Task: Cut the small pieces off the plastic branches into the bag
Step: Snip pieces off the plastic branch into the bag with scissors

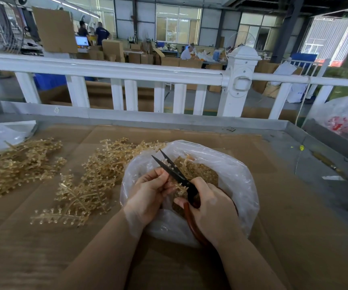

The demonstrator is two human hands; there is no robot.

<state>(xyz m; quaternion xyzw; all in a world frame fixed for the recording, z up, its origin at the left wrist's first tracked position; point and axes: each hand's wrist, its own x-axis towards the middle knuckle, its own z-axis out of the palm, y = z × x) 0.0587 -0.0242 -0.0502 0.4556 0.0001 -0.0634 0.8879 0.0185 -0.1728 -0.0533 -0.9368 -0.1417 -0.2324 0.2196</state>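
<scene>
Plastic branches point(89, 181) wait at nine o'clock of our bag point(238, 174) on the tabletop point(294, 206). Our left hand point(148, 197) pinches one sprig over the bag so pieces fall inside; our right hand point(213, 208) grips the scissors point(173, 170), blades apart.

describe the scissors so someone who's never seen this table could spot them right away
Start at the clear plastic bag standing open on the cardboard-covered table, near the front edge. Above its mouth, the right hand grips the scissors, beside the left hand pinching a plastic branch. Their open black blades and reddish-brown handles stand out: everything nearby is pale tan plastic.
</scene>
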